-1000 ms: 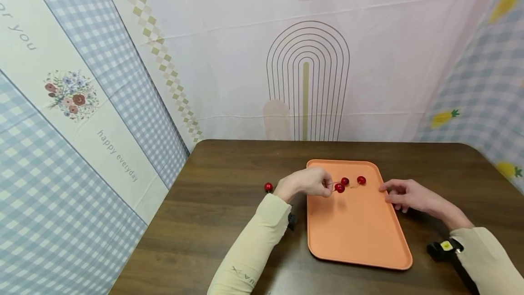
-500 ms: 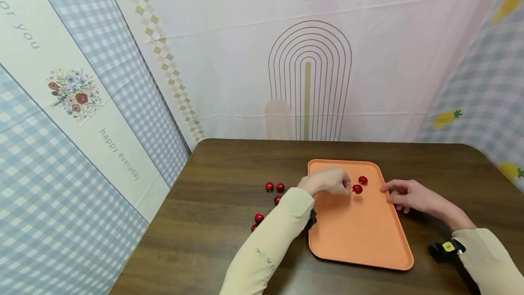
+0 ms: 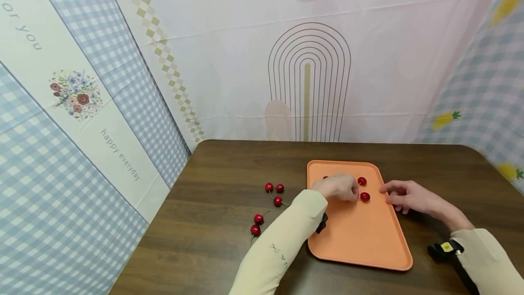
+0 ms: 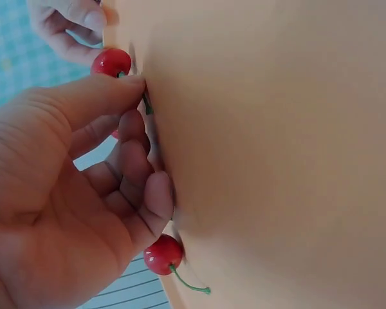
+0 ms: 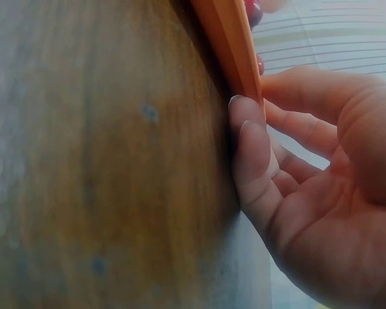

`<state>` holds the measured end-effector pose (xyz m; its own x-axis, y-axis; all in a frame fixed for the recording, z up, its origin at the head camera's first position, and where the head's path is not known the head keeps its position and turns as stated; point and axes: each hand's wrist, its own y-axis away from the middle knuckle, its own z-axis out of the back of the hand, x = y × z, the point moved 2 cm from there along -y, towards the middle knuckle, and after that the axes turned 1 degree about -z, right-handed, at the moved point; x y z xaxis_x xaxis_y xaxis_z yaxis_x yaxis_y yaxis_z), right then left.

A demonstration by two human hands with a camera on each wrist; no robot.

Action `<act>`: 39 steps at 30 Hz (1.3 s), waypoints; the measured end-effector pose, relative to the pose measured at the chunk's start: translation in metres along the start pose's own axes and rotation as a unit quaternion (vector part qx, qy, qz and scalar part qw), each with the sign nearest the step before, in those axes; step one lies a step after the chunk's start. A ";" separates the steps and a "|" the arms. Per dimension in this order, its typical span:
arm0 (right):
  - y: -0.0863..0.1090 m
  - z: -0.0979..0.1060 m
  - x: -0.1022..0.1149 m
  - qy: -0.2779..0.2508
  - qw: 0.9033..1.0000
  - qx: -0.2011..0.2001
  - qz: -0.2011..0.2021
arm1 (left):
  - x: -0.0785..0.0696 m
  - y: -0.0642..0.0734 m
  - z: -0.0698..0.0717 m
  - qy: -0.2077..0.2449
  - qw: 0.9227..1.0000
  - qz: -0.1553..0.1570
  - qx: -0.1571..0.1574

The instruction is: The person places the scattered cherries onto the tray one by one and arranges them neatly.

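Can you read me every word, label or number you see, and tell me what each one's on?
"for you", on the checked cloth at the head view's left.
"happy everyday", lower on that cloth.
Dark print on the left sleeve: too unclear to read.
Yellow label on the black right-wrist device: any marking is too small to read.

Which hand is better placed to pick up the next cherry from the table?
Probably the left hand, once it releases the cherry it pinches: the loose cherries lie on its side of the tray, while the right hand grips the tray's opposite edge.
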<state>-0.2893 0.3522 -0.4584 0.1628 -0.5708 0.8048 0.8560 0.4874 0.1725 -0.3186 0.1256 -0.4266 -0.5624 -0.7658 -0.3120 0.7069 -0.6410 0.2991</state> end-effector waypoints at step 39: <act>0.000 0.001 0.000 0.011 1.000 -0.003 0.005 | -0.014 0.007 -0.006 -0.058 0.997 0.037 -0.029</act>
<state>-0.2897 0.3525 -0.4579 0.1825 -0.5804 0.7936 0.8566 0.4900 0.1613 -0.3033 0.1321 -0.4255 -0.5506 -0.8142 -0.1842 0.7704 -0.5806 0.2633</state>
